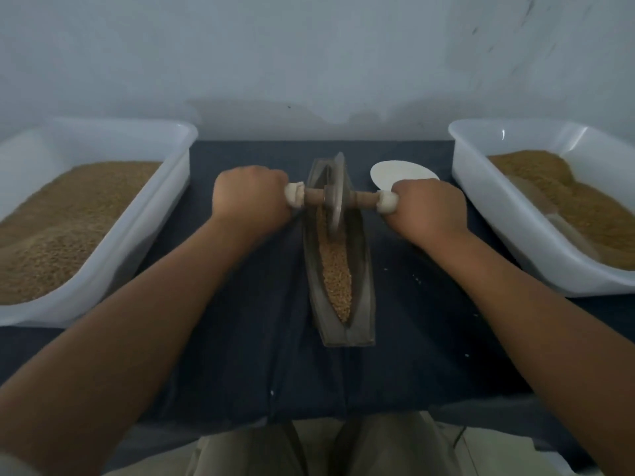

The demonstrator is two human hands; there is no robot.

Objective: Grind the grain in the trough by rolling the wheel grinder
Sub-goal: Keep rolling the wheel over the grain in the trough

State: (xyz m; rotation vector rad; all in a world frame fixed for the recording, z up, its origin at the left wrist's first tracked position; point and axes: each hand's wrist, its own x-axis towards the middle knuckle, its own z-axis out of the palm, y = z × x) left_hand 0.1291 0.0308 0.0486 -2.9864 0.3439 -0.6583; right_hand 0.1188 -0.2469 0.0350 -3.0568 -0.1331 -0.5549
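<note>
Wooden-axled wheel grinder (335, 197) stands upright in the grain-filled trough (360, 269).

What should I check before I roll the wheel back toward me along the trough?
1. Left hand grips its end of the axle: ok.
2. Right hand grips the other end: ok.
3. Wheel sits inside the trough, not on its rim: ok.
4. Grain lies in the wheel's path toward you: ok.
5. Wheel upright: cannot tell, the view is blurred.
6. Trough fixed against sliding: cannot tell.
</note>
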